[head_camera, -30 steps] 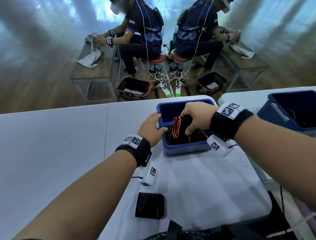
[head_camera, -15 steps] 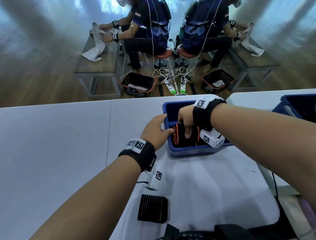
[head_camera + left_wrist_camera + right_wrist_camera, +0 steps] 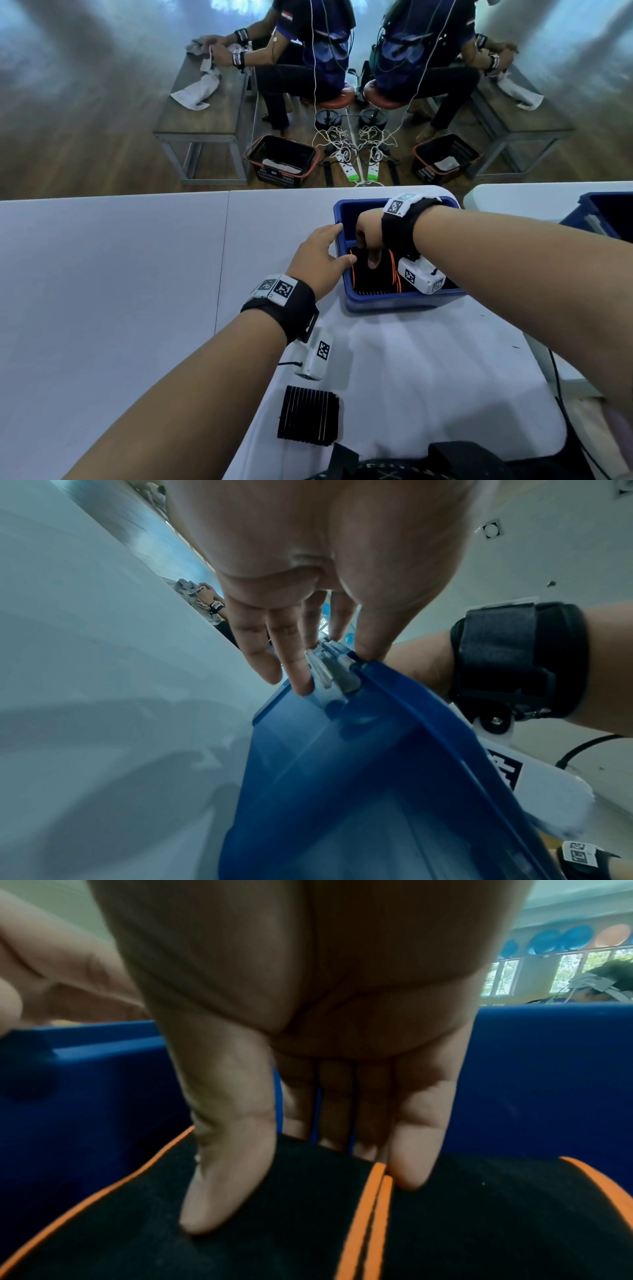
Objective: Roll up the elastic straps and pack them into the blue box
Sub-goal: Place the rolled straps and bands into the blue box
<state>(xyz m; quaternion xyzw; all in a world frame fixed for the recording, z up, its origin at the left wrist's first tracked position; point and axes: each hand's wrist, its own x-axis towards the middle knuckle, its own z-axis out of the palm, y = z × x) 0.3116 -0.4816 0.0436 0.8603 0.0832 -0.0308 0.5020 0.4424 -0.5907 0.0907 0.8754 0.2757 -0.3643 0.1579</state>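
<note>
A blue box (image 3: 394, 303) stands on the white table (image 3: 137, 274). Inside it stand rolled black straps with orange edges (image 3: 371, 281). My right hand (image 3: 368, 246) reaches down into the box and pinches one roll (image 3: 291, 1218), thumb on its near side, fingers behind it. A second roll (image 3: 514, 1218) sits right beside it. My left hand (image 3: 339, 245) grips the box's left rim (image 3: 342, 777), thumb over the top edge and fingers (image 3: 301, 680) on the outside by a grey latch.
A black ribbed piece (image 3: 308, 416) lies on the table near my body. A second blue box (image 3: 606, 212) stands at the far right. Beyond the table's far edge a mirrored wall shows a seated person at a bench (image 3: 202, 120) and a basket (image 3: 281, 161).
My right hand has lowered the rolled strap deeper into the box. The left hand has stayed on the box's left rim.
</note>
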